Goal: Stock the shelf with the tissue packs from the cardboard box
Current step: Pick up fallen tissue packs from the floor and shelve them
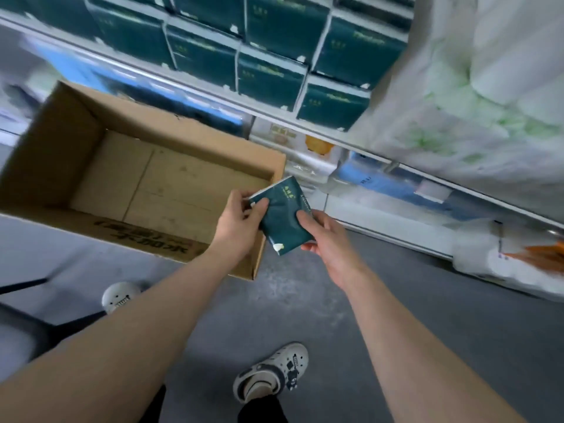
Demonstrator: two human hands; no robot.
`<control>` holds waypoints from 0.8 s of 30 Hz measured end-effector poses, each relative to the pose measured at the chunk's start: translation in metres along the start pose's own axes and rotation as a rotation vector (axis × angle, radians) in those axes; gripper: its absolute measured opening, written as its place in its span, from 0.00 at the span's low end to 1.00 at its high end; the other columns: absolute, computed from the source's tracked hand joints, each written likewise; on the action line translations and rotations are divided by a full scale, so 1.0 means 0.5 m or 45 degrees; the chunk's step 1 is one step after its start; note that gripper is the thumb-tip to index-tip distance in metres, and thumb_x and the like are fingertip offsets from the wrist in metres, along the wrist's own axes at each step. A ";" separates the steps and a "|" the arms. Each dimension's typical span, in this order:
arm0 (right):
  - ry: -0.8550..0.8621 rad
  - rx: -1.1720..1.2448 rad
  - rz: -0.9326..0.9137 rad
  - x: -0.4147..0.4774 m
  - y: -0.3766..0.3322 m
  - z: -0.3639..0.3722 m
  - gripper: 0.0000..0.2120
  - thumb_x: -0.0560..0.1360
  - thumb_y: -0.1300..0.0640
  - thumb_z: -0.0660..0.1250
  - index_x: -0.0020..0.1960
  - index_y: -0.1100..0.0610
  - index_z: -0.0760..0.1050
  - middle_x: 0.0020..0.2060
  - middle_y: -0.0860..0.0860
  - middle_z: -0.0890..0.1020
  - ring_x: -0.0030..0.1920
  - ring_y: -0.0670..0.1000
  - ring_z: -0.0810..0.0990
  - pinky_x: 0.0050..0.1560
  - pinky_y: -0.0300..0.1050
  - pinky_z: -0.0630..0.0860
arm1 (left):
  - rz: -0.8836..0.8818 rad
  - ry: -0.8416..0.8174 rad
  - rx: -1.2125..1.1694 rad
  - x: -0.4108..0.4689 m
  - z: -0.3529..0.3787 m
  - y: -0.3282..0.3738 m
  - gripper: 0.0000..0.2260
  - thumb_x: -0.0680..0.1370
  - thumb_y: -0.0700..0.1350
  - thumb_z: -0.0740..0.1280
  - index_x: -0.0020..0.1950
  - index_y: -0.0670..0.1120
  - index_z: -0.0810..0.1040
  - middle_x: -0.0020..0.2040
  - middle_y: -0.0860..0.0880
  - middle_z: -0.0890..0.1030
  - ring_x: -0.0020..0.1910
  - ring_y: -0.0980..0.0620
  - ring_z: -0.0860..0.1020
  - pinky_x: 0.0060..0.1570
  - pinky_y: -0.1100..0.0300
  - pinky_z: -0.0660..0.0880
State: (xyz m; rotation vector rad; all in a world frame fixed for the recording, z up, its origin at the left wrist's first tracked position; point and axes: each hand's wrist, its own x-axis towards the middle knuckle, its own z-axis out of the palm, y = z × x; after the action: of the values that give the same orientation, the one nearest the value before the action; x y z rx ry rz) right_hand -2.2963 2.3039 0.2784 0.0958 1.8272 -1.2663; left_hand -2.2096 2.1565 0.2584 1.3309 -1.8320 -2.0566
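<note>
- Grey shop floor [396,300] underfoot, a stocked shelf [274,115] running across the top of the head view.
- Head view: cardboard box [61,154] sits open at left, raised off the floor; what carries it is not visible. Only its bare bottom shows, no packs visible inside.
- Tissue pack [283,221], dark green with a white end, is in the air just beside the box's right corner, below the shelf, tilted.
- Left hand [241,221] grips the pack's upper left corner, thumb on the face, fingers curled behind.
- Right hand [323,239] grips the lower right edge, thumb on the face, fingers underneath.
- Rows of matching green packs [268,77] already stand on the shelf, tight side by side.
- Big wrapped toilet roll bundle [488,87] fills the right side, blurred.
- Handling, my read: light, soft, squashy; film wrap dimples under the thumbs and looks a bit slippery.
- Not fragile, but a hard squeeze would probably crease it.
- Best hold is likely across the short edges or flat faces, one hand is enough.
- Slotting into the tight row probably calls for holding by the rear end and pushing in straight.
</note>
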 end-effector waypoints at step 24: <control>-0.139 -0.462 -0.616 0.165 -0.395 0.714 0.20 0.73 0.51 0.73 0.63 0.43 0.74 0.52 0.48 0.80 0.52 0.48 0.80 0.57 0.52 0.79 | 0.263 0.523 0.107 0.194 -0.741 0.208 0.21 0.78 0.35 0.62 0.65 0.57 0.74 0.56 0.60 0.77 0.58 0.62 0.75 0.60 0.67 0.70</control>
State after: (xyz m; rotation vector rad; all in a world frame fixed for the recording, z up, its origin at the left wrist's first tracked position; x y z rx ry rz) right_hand -2.2281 1.8967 0.3321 -0.6356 2.0196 -1.1994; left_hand -2.0832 1.7868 0.3290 1.3887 -1.7938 -1.4882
